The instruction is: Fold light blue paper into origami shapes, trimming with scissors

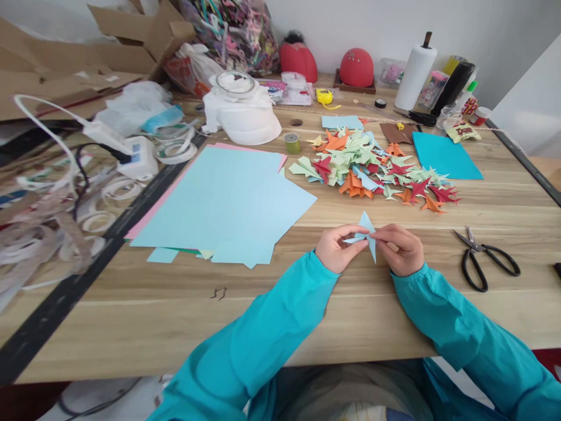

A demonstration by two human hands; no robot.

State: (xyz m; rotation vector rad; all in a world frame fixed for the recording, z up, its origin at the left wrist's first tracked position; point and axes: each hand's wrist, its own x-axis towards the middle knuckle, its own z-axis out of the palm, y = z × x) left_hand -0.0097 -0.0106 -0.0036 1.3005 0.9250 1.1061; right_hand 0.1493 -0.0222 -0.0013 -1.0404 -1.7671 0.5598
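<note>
A small light-blue folded paper figure (366, 232) is pinched between both of my hands just above the wooden table (175, 304). My left hand (336, 248) grips its left point with closed fingers. My right hand (401, 249) pinches its right side, fingers curled. Both arms wear teal sleeves. Beyond my hands lies a pile of folded paper figures (377, 172) in green, red, orange and blue.
A stack of light-blue and pink paper sheets (223, 202) lies to the left. Black scissors (484, 260) rest at the right. A teal sheet (445, 155), a paper towel roll (415, 73), a white cap (243, 120), tape rolls (175, 151) and cardboard boxes (131, 41) crowd the back and left.
</note>
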